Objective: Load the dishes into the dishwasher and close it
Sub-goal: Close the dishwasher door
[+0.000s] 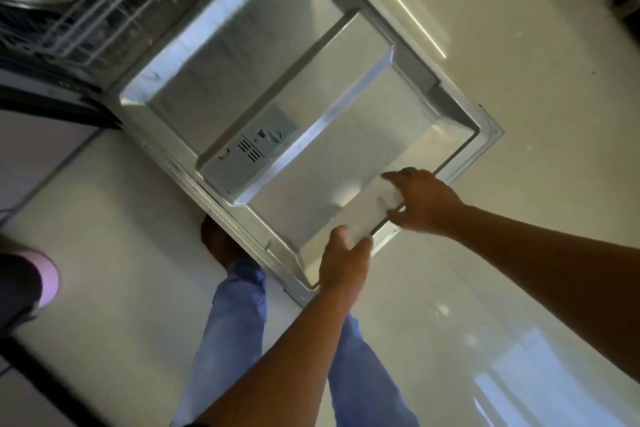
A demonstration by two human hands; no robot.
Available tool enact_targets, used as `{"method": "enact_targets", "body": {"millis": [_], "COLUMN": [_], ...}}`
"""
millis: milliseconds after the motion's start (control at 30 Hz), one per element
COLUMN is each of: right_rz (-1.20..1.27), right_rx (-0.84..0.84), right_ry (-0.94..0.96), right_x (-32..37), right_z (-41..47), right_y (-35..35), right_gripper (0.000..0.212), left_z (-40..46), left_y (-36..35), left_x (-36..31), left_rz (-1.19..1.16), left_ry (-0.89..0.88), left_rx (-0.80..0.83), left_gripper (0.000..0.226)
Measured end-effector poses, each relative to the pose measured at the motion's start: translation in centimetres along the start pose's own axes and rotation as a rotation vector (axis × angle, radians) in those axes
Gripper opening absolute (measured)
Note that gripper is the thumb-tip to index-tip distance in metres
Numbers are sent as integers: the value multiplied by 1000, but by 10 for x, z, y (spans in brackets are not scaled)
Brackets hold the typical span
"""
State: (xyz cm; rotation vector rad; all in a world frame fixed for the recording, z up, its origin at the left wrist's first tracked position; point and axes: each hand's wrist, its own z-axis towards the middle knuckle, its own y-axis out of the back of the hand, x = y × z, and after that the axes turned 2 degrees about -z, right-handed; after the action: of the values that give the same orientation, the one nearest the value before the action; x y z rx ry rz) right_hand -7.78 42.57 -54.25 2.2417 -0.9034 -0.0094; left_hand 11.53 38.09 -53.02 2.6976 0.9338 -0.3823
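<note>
A: Head view, tilted hard. Dishwasher door (277, 97) is dropped fully open, steel inner panel facing up, detergent dispenser (251, 149) on its left-centre part.

B: Hands?

A: Both on the door's near edge. Left hand (343, 262) is at the near corner, thumb lying on the inner face, fingers curled over the rim. Right hand (420, 201) sits further right on the same edge, fingers bent around it. So each grip is wrapped on the door edge, not spread.

B: Anything between them?

A: A bright white patch on the rim between the two hands; blown out, can't tell if it's glare or an object.

B: Rack?

A: White wire lower rack (104, 3) is inside the tub, far left. Contents are dark and blurred, can't make out dishes.

B: Rest?

A: Glossy pale floor (502, 62) all around. Person's legs in blue jeans (235, 329) below the door, one foot partly under the door's left edge. Someone else's pink-toed shoe (46, 279) at the left margin, well apart from the door.
</note>
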Motion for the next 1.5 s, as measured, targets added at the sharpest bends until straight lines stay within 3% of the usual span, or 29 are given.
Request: {"method": "enact_targets", "body": {"millis": [33,100,200,433,600,733,867,1000,1067,1133,1167,1233,1333,1433,1500], "right_rz": [-248,-510,-639,-650,-711,-727,-716,-674,-428,-69,137,565,1040,1396,1554], "right_rx": [-1,24,-8,-235,-250,-235,-285,-318,-420,-553,-588,-560,-442,-385,-303], "right_ry": [136,317,394,495,577,626,632,581,365,39,-134,-456,-683,-701,-706], "right_x": [-7,-18,-31,-49,-55,-56,-62,-69,-69,-68,-67,-62,-59,-61,-66], "right_z": [-2,-1,6,15,16,17,13,5,-2,-6,-6,-2,11,22,25], "right_y": [-9,-25,-45,-59,-58,-58,-65,-77,-85,-94,-96,-94,-88,-80,-76], "right_gripper": [84,86,80,50,36,29,35,54,50,37,36,50,69,82,80], "left_z": [4,12,30,56,60,63,75,69,57,43,36,28,30,35,39], "left_y": [-4,-8,-17,-28,-28,-32,-35,-40,-43,-54,-61,-77,-90,-94,-94], "left_x": [16,41,62,74,68,68,64,67,73,81,82,78,63,54,51], "left_rz": [405,894,1112,1181,1184,1202,1193,1144,1028,737,530,4,-808,-1309,-1523], "left_ry": [-191,-452,-579,-667,-698,-736,-610,-642,-785,-821,-720,-315,295,493,524], "left_rx": [-54,-126,-228,-328,-328,-401,-354,-341,-355,-364,-326,-219,-36,72,43], "left_gripper": [52,59,55,48,47,62,100,99,76,46,33,17,39,76,84]}}
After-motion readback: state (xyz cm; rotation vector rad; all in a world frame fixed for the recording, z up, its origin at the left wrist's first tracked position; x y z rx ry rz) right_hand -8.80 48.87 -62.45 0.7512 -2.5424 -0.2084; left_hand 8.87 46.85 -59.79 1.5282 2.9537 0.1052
